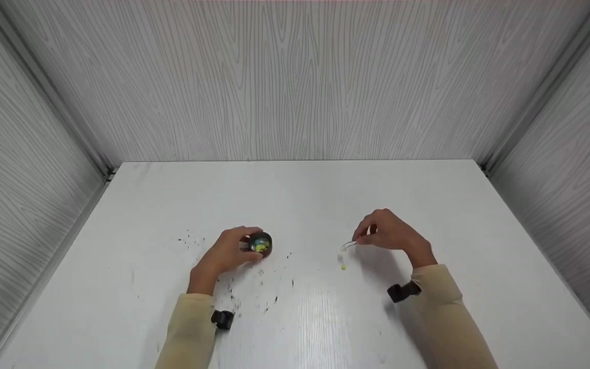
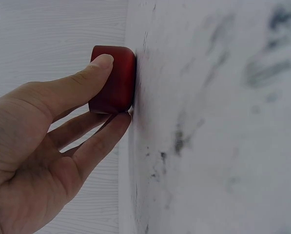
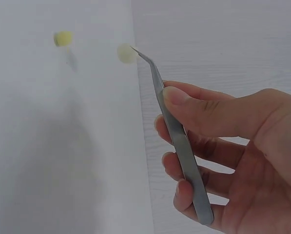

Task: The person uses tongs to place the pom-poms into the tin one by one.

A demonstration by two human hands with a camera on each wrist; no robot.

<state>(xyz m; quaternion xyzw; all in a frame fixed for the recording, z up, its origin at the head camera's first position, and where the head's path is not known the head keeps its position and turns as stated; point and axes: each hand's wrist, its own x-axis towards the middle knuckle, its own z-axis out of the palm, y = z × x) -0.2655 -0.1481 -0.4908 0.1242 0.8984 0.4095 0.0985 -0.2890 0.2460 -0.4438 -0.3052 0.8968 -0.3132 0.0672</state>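
My left hand [image 1: 228,249] holds a small round cup, its thumb and fingers spread around the sides. The cup [image 2: 118,80] has a shiny red outside and stands low at the tabletop; yellow and blue bits [image 1: 261,246] show inside it. To the right, my right hand [image 1: 388,230] pinches bent-tip metal tweezers [image 3: 185,153] between thumb and fingers. A pale, whitish round piece [image 3: 126,54] overlaps the tweezer tips in the right wrist view. On the table just below them in the head view lies a small yellow piece [image 1: 343,267].
The white table [image 1: 305,195] has dark smudges [image 1: 233,297] and specks around the left hand. Grey wood-grain panels [image 1: 295,82] rise at the back and both sides. A black wrist camera [image 1: 402,292] sits on the right sleeve, another [image 1: 223,319] on the left.
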